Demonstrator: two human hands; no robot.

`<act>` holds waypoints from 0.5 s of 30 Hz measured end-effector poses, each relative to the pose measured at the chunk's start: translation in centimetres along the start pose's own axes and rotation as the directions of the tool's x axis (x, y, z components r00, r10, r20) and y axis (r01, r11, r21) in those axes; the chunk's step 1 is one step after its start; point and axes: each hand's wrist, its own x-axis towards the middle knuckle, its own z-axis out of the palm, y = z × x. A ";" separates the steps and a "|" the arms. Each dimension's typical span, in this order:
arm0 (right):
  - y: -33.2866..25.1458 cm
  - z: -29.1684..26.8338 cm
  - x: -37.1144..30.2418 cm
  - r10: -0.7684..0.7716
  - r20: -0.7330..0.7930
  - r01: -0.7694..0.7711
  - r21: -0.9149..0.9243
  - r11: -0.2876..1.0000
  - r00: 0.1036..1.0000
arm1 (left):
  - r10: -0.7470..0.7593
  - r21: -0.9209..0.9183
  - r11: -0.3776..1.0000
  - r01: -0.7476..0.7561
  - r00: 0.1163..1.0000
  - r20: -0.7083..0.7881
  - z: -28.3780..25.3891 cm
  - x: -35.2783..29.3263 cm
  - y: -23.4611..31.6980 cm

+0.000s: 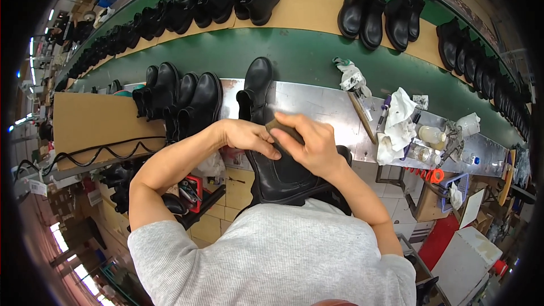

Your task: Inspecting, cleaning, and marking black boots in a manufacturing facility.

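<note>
A black leather boot (283, 178) lies across my lap, its shaft toward my body. My left hand (249, 137) is closed on the boot's upper part, the thumb pressed along the leather; its fingertips are partly hidden. Just beside it, my right hand (311, 144) grips a small brownish-grey pad (279, 128), held over the boot and slightly blurred. Whether the pad touches the leather I cannot tell. Directly beyond my hands, another black boot (259, 82) rests on the metal bench top (309, 102).
Several black boots (198, 99) stand at the left beside a cardboard sheet (93, 119). More boots (371, 14) line the green conveyor (306, 48). To the right are a wooden-handled tool (362, 118), crumpled white tissue (399, 116), small jars (430, 135) and an orange coiled hose (433, 175).
</note>
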 end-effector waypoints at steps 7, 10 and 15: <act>0.5 -1.6 -2.3 -0.006 -0.016 0.005 -0.013 1.000 1.000 | -0.047 -0.144 0.987 0.063 0.992 0.114 0.1 0.0 2.1; 0.5 0.0 1.0 -0.123 0.044 0.121 0.036 0.992 0.991 | -0.081 -0.090 0.993 0.075 0.995 -0.063 0.4 -0.2 0.5; 1.5 -2.1 -4.4 -0.013 -0.001 0.013 0.041 0.999 1.000 | 0.073 -0.350 0.936 -0.025 0.990 0.125 0.8 0.4 1.2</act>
